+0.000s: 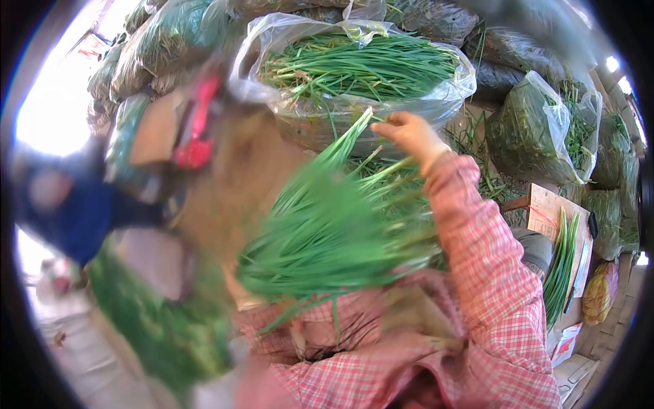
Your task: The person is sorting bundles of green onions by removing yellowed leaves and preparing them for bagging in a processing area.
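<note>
- The bunch of green stalks (320,228) lies diagonally, its long axis running from the pale stem ends at upper right down to leaf tips at lower left.
- It is above the person's lap, in front of the open plastic bag (371,119) of similar greens.
- Its stems are pale and narrow; the long, flat leaves are bright green, fanned out and blurred, some drooping over the plaid clothing (402,354).
- The right hand (409,136) has its fingertips close together beside the stem ends; whether they pinch any stalk, I cannot tell.
- The left hand (236,286) is mostly hidden under the leaves, its grip unclear.
</note>
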Action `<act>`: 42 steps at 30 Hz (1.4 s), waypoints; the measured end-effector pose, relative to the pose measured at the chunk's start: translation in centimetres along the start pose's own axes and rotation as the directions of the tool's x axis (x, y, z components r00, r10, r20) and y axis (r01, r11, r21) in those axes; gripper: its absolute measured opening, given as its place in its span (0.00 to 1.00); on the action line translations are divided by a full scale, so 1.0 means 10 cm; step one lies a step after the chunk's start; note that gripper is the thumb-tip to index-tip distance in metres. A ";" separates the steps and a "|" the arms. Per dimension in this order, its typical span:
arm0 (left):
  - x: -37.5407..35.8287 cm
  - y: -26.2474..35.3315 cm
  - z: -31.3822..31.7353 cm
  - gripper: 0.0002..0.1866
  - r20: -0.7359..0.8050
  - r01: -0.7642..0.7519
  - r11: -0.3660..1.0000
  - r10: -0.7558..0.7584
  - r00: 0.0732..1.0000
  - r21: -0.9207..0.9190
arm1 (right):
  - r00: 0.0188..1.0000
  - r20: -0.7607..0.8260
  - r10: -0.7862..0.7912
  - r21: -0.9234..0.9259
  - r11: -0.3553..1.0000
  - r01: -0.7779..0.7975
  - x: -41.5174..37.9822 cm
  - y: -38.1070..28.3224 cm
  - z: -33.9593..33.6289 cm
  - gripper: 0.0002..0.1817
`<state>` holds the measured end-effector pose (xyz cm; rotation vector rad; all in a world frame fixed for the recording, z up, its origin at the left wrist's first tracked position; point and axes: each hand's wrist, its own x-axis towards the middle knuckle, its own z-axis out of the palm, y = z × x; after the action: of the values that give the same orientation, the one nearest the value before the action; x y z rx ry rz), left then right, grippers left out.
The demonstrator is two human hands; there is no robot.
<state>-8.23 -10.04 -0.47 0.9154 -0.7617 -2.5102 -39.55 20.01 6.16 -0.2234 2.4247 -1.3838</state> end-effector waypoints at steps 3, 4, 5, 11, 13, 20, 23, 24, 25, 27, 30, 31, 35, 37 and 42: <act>0.11 -0.01 -0.12 0.31 0.073 -0.010 1.000 0.010 0.997 -0.004 | 0.950 0.308 0.053 -0.290 0.956 0.041 0.04 -0.30 0.08 0.41; 0.12 0.00 -0.12 0.31 0.098 -0.018 1.000 0.018 0.995 -0.003 | 0.940 0.337 0.047 -0.293 0.954 0.057 0.04 -0.36 0.11 0.41; 0.13 0.00 -0.12 0.30 0.105 -0.050 0.999 0.048 0.993 0.015 | 0.929 0.367 0.041 -0.295 0.953 0.075 0.04 -0.40 0.15 0.42; 0.08 0.07 -0.02 0.28 0.054 -0.178 0.978 0.173 0.983 0.110 | 0.897 0.435 -0.078 0.207 0.978 -0.016 0.38 0.00 0.60 0.28; 0.05 0.10 -0.09 0.28 0.020 -0.134 0.986 0.133 0.991 0.100 | 0.954 0.294 -0.063 0.328 0.944 -0.038 0.25 0.09 0.65 0.22; 0.01 0.14 -0.15 0.28 -0.023 -0.073 0.994 0.075 0.997 0.084 | 0.801 -0.003 -0.599 -0.637 0.618 0.460 -0.32 -0.05 0.10 0.09; 0.02 0.13 -0.18 0.28 -0.022 -0.053 0.996 0.055 0.998 0.077 | 0.743 -0.105 -0.661 -0.660 0.605 0.445 -0.28 0.17 -0.25 0.07; 0.03 0.13 -0.19 0.28 -0.020 -0.045 0.996 0.046 0.999 0.075 | 0.732 -0.082 -0.677 -0.674 0.578 0.460 -0.26 0.30 -0.43 0.08; 0.02 0.13 -0.19 0.28 -0.021 -0.036 0.997 0.037 0.999 0.073 | 0.704 -0.265 -0.659 -0.626 0.673 0.394 -0.31 0.37 -0.56 0.11; 0.02 0.12 -0.19 0.28 -0.020 -0.018 0.998 0.020 1.000 0.067 | 0.719 -0.422 -0.552 -0.587 0.771 0.247 -0.26 0.76 -0.96 0.13; 0.03 0.10 -0.15 0.28 -0.012 0.010 0.998 -0.009 1.000 0.063 | 0.952 -0.249 -0.175 -0.913 0.370 -0.171 -0.25 1.02 -1.27 0.17; 0.04 0.08 -0.12 0.28 -0.008 0.019 0.998 -0.019 1.000 0.065 | 0.978 -0.205 0.027 -0.940 0.273 -0.204 -0.30 0.97 -1.21 0.22; 0.07 0.02 -0.02 0.28 -0.005 0.052 0.996 -0.052 0.999 0.067 | 0.965 0.121 -0.235 0.197 0.958 0.208 -0.01 0.73 -0.65 0.39; 0.08 0.02 0.02 0.28 -0.001 0.062 0.995 -0.062 0.998 0.080 | 0.914 0.289 -0.285 0.543 0.835 0.089 0.07 0.40 -0.32 0.37; 0.08 0.03 0.06 0.28 -0.016 0.058 0.993 -0.056 0.998 0.106 | 0.916 0.401 0.017 0.365 0.914 -0.177 0.13 0.11 -0.03 0.17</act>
<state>-9.15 -10.46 -0.22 1.0017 -0.8842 -2.5308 -40.82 20.36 5.10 -0.2426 1.7668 -1.5731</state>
